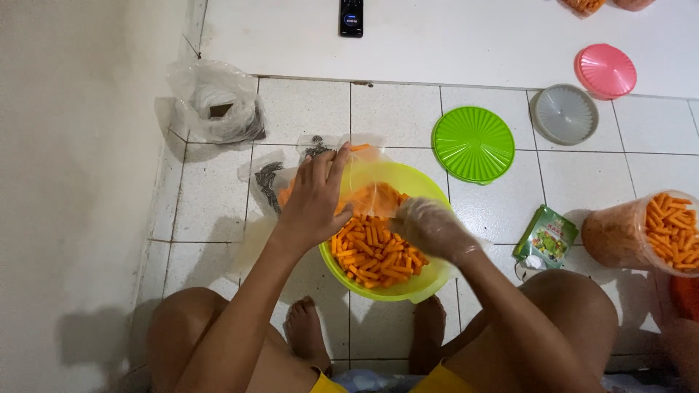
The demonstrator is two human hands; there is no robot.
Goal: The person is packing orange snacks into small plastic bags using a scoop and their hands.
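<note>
While the person squats on the tiled floor (306, 109), the lime-green bowl (426, 284) sits between the feet, half full of orange snack sticks (371, 255). Over its near rim hangs a clear plastic bag (368, 191), already holding some sticks. The left hand (313, 200), bare, has its fingers pressed together around the bag's mouth, pinching it up. The right hand (431, 227), in a thin clear glove, is cupped and half closed at the bag's opening; whether it holds sticks, the picture does not show. That bag looks light, limp and slippery, so the grip belongs at the top edge, where the film can bunch; the sticks seem brittle and likely to snap under a squeeze. To the right stands a clear tub (641, 233) full of the same sticks, with a green sachet (546, 239) just beside it. Farther off lie a green lid (473, 144), a grey lid (565, 114) and a pink lid (605, 70). A crumpled bag (215, 102) sits by the wall.
</note>
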